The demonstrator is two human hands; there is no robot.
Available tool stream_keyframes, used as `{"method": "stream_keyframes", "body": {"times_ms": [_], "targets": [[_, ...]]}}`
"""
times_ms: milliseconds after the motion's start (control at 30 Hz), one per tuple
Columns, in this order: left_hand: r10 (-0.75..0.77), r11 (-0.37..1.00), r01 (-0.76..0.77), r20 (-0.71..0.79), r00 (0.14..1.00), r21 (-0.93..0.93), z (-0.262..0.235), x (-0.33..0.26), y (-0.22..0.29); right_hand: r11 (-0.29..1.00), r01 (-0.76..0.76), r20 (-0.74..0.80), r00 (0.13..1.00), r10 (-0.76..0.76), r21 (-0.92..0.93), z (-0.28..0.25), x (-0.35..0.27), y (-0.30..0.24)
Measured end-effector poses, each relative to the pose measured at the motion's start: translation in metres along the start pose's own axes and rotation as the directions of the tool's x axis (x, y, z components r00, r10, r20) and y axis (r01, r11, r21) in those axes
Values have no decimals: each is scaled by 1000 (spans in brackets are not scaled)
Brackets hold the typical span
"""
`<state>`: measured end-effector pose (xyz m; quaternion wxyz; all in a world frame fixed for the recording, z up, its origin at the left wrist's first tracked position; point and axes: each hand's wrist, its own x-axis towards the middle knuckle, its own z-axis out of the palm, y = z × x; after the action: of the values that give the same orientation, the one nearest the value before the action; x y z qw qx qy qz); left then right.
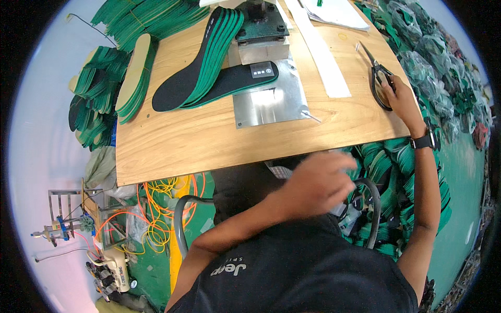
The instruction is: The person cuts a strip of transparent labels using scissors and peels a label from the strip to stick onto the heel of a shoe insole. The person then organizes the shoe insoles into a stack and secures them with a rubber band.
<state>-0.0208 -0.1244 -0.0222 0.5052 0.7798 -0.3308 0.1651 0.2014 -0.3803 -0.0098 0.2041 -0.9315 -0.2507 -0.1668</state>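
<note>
My right hand [396, 93] rests on the wooden table [182, 141] at its right edge, fingers closed over the handles of black scissors [377, 73] whose blades point away from me. My left hand [319, 181] is blurred. It reaches across my body to the right, just below the table's front edge, above a heap of green insoles [391, 172]. Whether it holds anything I cannot tell. A black insole [229, 81] with a grey label lies on a metal plate [269, 104] under a press [261, 28].
A fanned stack of green-edged insoles [211, 49] leans beside the press, and a tan-topped stack [133, 78] sits at the table's left. A white strip [323, 57] crosses the table. Bagged insoles [433, 57] pile up at right, loose ones [94, 104] at left. Orange and yellow cables [162, 208] lie on the floor.
</note>
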Motion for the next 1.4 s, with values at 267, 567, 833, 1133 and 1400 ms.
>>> {"method": "stream_keyframes", "body": {"times_ms": [267, 567, 833, 1133, 1400], "targets": [[-447, 880, 463, 146, 882, -105, -29, 15, -5, 906, 241, -397, 837, -375, -349, 8, 13, -36], [-218, 976, 191, -518, 827, -106, -57, -11, -4, 619, 111, 47, 971, -234, 777, 34, -92, -220], [-186, 403, 278, -219, 958, 872, -227, 12, -59, 541, -20, 120, 982, -149, 841, 33, -70, -225], [-589, 525, 406, -25, 808, 748, -227, 32, -99, 364, -454, 449, 887, 104, 813, 50, -66, -230], [-494, 618, 359, -10, 869, 699, -236, 28, -101, 103, -530, 515, 846, 138, 842, 45, -56, -232]]}}
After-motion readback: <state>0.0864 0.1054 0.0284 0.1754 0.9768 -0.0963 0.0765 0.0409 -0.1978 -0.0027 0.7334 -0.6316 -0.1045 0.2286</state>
